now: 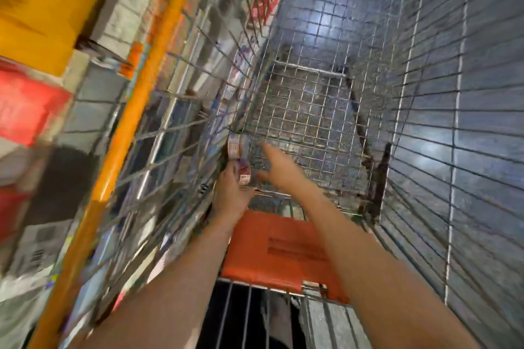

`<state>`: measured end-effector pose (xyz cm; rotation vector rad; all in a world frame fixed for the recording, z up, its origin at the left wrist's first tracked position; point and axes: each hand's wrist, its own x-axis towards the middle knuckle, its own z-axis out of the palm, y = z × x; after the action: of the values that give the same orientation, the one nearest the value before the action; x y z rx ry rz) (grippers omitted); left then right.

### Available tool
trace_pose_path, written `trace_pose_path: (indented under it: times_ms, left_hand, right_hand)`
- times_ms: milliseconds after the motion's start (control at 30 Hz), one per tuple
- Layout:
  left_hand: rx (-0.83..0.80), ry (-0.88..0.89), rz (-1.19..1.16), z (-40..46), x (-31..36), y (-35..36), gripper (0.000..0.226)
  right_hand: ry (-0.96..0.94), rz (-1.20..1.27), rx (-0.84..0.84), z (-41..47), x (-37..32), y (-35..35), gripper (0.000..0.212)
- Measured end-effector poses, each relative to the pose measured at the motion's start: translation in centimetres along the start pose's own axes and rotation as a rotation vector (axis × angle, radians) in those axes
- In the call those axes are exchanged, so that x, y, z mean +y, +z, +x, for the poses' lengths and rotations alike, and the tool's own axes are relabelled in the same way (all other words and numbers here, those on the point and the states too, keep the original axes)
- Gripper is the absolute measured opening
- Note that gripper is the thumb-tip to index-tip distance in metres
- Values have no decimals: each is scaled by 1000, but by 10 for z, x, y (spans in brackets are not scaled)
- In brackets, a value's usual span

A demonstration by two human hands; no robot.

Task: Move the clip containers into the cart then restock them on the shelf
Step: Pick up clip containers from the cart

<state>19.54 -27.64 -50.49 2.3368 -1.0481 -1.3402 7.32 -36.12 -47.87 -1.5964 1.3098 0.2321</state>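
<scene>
I look down into a wire shopping cart [309,110] whose mesh floor is bare. Both my arms reach into its near left corner. My left hand [231,193] grips small clear clip containers [238,159] with white and red labels, held against the cart's left wall. My right hand [279,167] is just to the right of them, fingers stretched forward over the mesh and holding nothing. The frame is blurred by motion, so the number of containers is unclear.
An orange child-seat flap [280,252] lies at the near end of the cart under my forearms. An orange shelf upright [127,127] runs diagonally on the left, with blurred yellow, red and grey packages behind it. Grey floor shows through the right wall.
</scene>
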Motion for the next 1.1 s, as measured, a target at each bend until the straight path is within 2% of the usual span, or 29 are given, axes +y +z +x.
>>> trace_pose_path:
  times_ms: [133, 233, 367, 533, 633, 767, 900, 1100]
  left_hand:
    - [-1, -68, -50, -2, 18, -9, 46]
    - [-32, -87, -57, 6, 12, -5, 50]
    - [-55, -148, -46, 12, 10, -3, 66]
    - [-59, -220, -102, 20, 6, -3, 52]
    - [-93, -237, -124, 21, 8, -2, 54]
    - [-124, -223, -174, 28, 7, -4, 60]
    - [-192, -160, -177, 30, 1, -9, 63]
    - [-229, -84, 20, 25, 2, -8, 68]
  right_hand:
    - [-54, 87, 66, 20, -4, 12, 72]
    - [-69, 93, 79, 31, -5, 20, 78]
    - [-61, 127, 70, 44, -7, 23, 81]
    - [-28, 239, 85, 55, -8, 24, 73]
    - [-3, 310, 103, 58, -6, 26, 70]
    - [3, 370, 196, 50, 3, 25, 65]
    - [113, 530, 263, 35, 21, 24, 61]
    - [165, 514, 224, 11, 40, 28, 56]
